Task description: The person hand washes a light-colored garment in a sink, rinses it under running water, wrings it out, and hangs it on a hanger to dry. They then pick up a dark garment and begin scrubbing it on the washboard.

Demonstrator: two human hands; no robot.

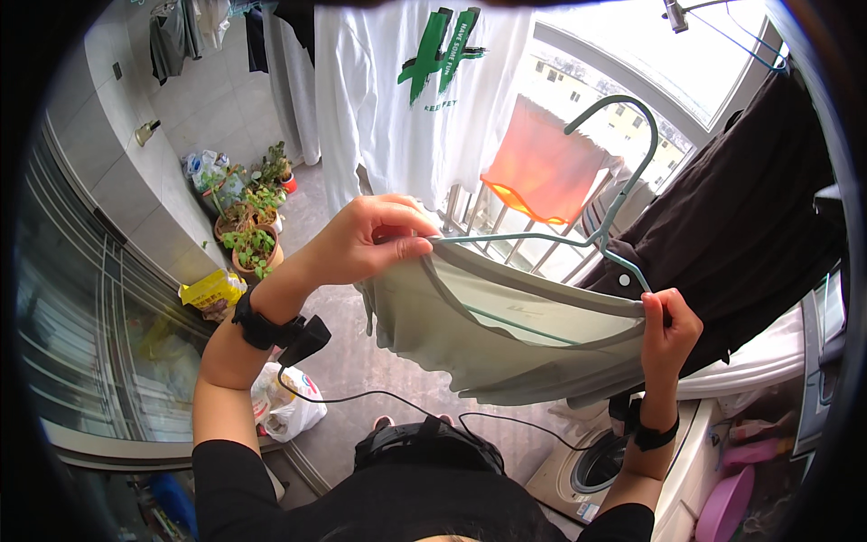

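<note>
A light grey-green garment [433, 339] hangs spread between my hands on a pale green clothes hanger [609, 217]. The hanger's hook points up, and its lower bar shows through the garment's wide neck opening. My left hand [379, 237] pinches the garment's edge at the left end of the hanger's arm. My right hand [670, 325] grips the other side of the neckline, where the hanger's right arm meets the cloth. Each wrist has a black strap with a small device and a cable.
A white printed shirt [420, 101], an orange cloth [542, 162] and dark trousers [738, 203] hang around the garment. Potted plants [254, 251] line the left wall. A white plastic bag [291, 406] lies on the floor; a washing machine [576, 467] stands at lower right.
</note>
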